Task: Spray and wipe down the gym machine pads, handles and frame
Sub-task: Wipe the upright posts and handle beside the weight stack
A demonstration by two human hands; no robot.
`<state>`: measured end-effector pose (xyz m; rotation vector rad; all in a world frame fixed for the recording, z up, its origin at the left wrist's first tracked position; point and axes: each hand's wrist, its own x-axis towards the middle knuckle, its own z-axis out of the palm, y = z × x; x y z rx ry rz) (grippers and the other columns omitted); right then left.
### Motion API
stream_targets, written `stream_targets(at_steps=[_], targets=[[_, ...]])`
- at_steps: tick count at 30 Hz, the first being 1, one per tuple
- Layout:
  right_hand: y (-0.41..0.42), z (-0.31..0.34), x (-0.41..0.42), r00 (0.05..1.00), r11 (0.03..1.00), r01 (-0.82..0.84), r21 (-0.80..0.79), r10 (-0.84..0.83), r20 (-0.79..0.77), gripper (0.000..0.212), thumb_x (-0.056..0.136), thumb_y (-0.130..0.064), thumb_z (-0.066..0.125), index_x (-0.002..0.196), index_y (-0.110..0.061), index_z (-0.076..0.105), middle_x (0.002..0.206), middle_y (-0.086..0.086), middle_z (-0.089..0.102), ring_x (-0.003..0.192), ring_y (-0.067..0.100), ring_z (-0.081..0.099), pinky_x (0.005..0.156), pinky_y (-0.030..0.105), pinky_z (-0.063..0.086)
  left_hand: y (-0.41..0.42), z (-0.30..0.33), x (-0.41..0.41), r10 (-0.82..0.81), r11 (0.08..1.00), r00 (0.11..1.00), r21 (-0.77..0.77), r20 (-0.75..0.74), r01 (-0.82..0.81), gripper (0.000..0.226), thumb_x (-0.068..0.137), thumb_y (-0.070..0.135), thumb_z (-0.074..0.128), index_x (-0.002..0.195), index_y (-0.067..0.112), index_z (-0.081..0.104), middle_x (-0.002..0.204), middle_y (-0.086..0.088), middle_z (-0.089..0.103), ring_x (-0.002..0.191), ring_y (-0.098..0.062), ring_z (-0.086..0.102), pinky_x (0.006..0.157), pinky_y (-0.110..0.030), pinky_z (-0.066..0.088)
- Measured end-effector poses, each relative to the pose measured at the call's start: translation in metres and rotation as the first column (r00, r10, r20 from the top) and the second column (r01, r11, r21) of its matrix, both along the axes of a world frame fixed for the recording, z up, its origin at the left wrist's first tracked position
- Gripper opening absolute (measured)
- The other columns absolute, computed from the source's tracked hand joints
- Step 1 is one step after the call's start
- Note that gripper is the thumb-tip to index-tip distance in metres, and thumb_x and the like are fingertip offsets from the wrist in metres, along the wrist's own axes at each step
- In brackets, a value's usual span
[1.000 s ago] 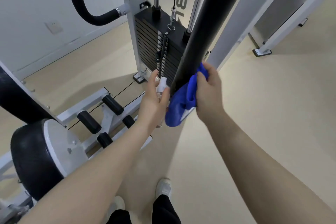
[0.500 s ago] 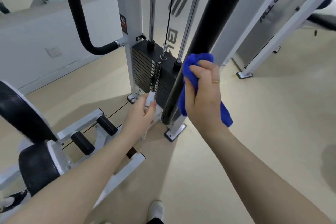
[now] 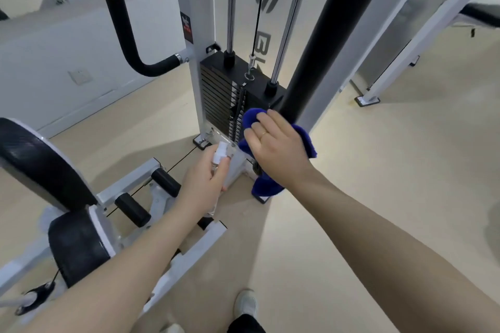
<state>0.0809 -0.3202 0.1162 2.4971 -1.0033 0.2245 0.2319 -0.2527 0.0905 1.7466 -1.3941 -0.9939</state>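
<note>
A thick black padded bar [image 3: 332, 32] slants down from the top right to the machine's base. My right hand [image 3: 276, 149] holds a blue cloth [image 3: 266, 185] against the bar's lower end, fingers spread over the cloth. My left hand [image 3: 207, 180] grips a small clear spray bottle [image 3: 219, 155] with a white nozzle, just left of the cloth. The white frame post [image 3: 194, 35] and black weight stack [image 3: 219, 97] stand right behind both hands.
A black back pad [image 3: 38, 162] and seat pad [image 3: 78, 246] sit at the left on white frame rails with black roller pegs [image 3: 165, 181]. A curved black handle [image 3: 127, 43] hangs upper left. Another white machine frame [image 3: 422, 35] stands at the right on beige floor.
My right hand has slid the blue cloth down the black bar towards its base. My left hand with the spray bottle has stayed beside it, and the view has tilted up.
</note>
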Motion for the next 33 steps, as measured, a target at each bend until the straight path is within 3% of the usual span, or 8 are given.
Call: stream_targets(at_steps=[4, 8, 11, 15, 20, 24, 30, 33], targets=[[0.005, -0.022, -0.001, 0.978, 0.999, 0.042, 0.004, -0.040, -0.205, 0.014, 0.077, -0.015, 0.065, 0.090, -0.009, 0.066, 0.085, 0.006, 0.070, 0.105, 0.028, 0.060, 0.109, 0.039, 0.020, 0.006, -0.014, 0.004, 0.023, 0.999, 0.998, 0.030, -0.058, -0.022, 0.018, 0.097, 0.032, 0.041, 0.113, 0.030, 0.049, 0.068, -0.003, 0.061, 0.062, -0.015, 0.061, 0.069, -0.042, 0.052], [0.005, -0.117, 0.007, 0.839, 0.895, 0.331, 0.299, -0.134, -0.528, 0.019, 0.078, -0.019, 0.064, 0.091, -0.005, 0.063, 0.085, 0.013, 0.065, 0.087, 0.021, 0.056, 0.090, 0.031, 0.044, 0.007, -0.027, 0.013, -0.005, 0.999, 0.998, 0.045, -0.059, 0.007, 0.016, 0.097, 0.030, 0.041, 0.109, 0.029, 0.051, 0.073, -0.003, 0.060, 0.061, -0.016, 0.060, 0.070, -0.043, 0.052], [0.019, -0.158, -0.008, 0.872, 0.508, 0.434, 0.744, -0.029, -0.489, 0.018, 0.088, -0.012, 0.051, 0.101, -0.001, 0.059, 0.103, 0.020, 0.060, 0.076, 0.008, 0.055, 0.076, 0.018, 0.045, 0.014, -0.033, 0.013, -0.046, 0.995, 0.998, 0.084, -0.045, 0.050, 0.017, 0.097, 0.031, 0.040, 0.107, 0.024, 0.051, 0.076, -0.003, 0.059, 0.063, -0.014, 0.060, 0.069, -0.041, 0.052], [0.039, -0.147, -0.049, 0.782, 0.334, 0.493, 0.803, -0.574, -0.242, 0.022, 0.084, -0.009, 0.052, 0.105, -0.014, 0.051, 0.101, 0.005, 0.061, 0.086, 0.023, 0.056, 0.071, 0.030, 0.042, 0.007, -0.039, 0.008, -0.046, 0.992, 0.997, 0.118, -0.067, 0.054, 0.018, 0.096, 0.032, 0.042, 0.106, 0.021, 0.051, 0.076, -0.005, 0.058, 0.062, -0.013, 0.059, 0.061, -0.039, 0.051], [-0.007, -0.094, -0.068, 0.181, 0.510, 0.260, 0.820, -0.860, 0.478, 0.022, 0.099, -0.020, 0.034, 0.114, -0.013, 0.048, 0.094, 0.000, 0.057, 0.087, 0.021, 0.056, 0.074, 0.032, 0.044, -0.024, -0.033, -0.027, -0.034, 0.994, 0.994, 0.104, -0.106, 0.046, 0.034, 0.089, 0.033, 0.059, 0.117, 0.037, 0.040, 0.079, 0.005, 0.059, 0.068, -0.008, 0.059, 0.057, -0.019, 0.045], [-0.021, -0.086, -0.039, 0.404, 0.607, -0.116, 0.786, -0.694, 0.596, 0.023, 0.099, -0.030, 0.036, 0.099, -0.015, 0.054, 0.094, 0.005, 0.060, 0.093, 0.021, 0.057, 0.089, 0.039, 0.048, -0.046, -0.035, -0.048, 0.033, 0.991, 0.986, 0.130, -0.162, -0.012, 0.039, 0.082, 0.030, 0.067, 0.117, 0.038, 0.050, 0.094, 0.008, 0.064, 0.084, -0.014, 0.064, 0.080, -0.033, 0.054], [-0.026, -0.152, -0.058, 0.808, 0.578, -0.011, 0.816, -0.475, 0.348, 0.016, 0.086, -0.014, 0.047, 0.098, -0.006, 0.053, 0.092, 0.013, 0.059, 0.087, 0.028, 0.052, 0.091, 0.045, 0.046, -0.048, -0.043, -0.059, 0.007, 0.995, 0.978, 0.101, -0.209, 0.014, 0.031, 0.081, 0.021, 0.069, 0.104, 0.035, 0.054, 0.098, 0.002, 0.068, 0.084, -0.013, 0.067, 0.077, -0.031, 0.057], [-0.049, -0.165, -0.065, 0.948, 0.798, 0.015, 0.602, -0.203, 0.246, 0.014, 0.078, -0.013, 0.064, 0.090, -0.016, 0.058, 0.091, -0.002, 0.064, 0.095, 0.019, 0.055, 0.102, 0.039, 0.040, -0.049, -0.041, -0.058, 0.050, 0.993, 0.979, 0.114, -0.198, -0.028, 0.034, 0.081, 0.022, 0.071, 0.105, 0.034, 0.051, 0.095, -0.005, 0.067, 0.086, -0.029, 0.064, 0.083, -0.041, 0.053]])
